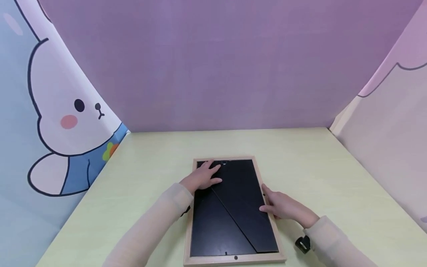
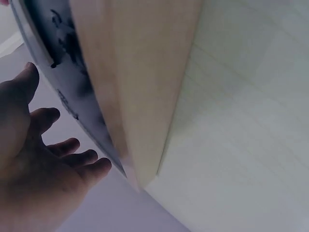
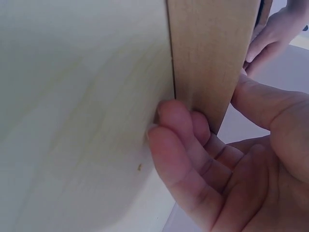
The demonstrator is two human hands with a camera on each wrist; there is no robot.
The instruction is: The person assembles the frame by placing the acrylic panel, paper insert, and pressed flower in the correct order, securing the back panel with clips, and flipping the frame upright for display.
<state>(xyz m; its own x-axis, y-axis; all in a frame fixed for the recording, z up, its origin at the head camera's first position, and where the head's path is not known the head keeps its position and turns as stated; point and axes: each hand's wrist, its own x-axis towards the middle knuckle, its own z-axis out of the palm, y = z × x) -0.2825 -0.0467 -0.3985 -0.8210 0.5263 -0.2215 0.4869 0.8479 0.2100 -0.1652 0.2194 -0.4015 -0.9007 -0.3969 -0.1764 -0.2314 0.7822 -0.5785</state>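
A picture frame with a light wooden border lies back side up on the table. Its black backing board carries a long slanted stand leg and a small metal hanger at the top. Over the upper left of the backing, my left hand spreads its fingers, near the hanger; whether they touch the board I cannot tell. My right hand grips the right border, thumb over the top. In the right wrist view, its curled fingers lie against the outer side of the wood, by the table.
The pale table extends around the frame on all sides. A purple panel stands behind it. To the left is a wall with a cartoon rabbit, to the right a pale wall. Black wrist devices hang below the sleeves.
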